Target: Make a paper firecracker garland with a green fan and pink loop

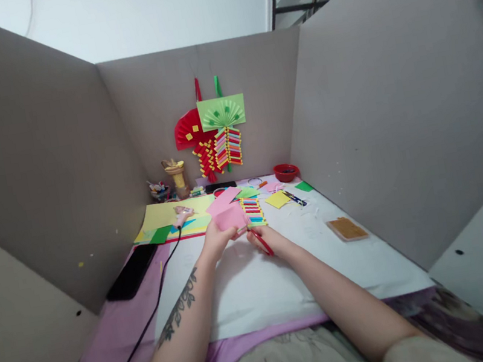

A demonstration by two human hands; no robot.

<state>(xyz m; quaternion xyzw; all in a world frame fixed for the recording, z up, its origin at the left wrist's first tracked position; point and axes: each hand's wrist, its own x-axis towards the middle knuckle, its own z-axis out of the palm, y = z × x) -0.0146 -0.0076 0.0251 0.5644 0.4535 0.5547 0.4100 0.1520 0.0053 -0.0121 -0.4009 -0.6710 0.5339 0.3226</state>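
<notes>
My left hand [220,239] is closed on a sheet of pink paper [230,216], held above the white table cover. In my right hand [265,239] are scissors with red handles [262,242]; their blades point up at the paper's lower right edge and are partly hidden. Behind the hands lies a row of colourful rolled paper tubes [253,210] with yellow ends. Another pink piece [225,198] shows just beyond the held sheet. A yellow paper square [277,200] rests to the right, close to a dark-handled cutting tool [294,198].
On the left are a glue gun [183,215] with a black cord, coloured sheets [155,216] and a black phone-like slab [133,273]. A red bowl [286,172] and a box of brown sticks [347,229] stand right. Paper fan ornaments [222,113] hang on the grey back panel.
</notes>
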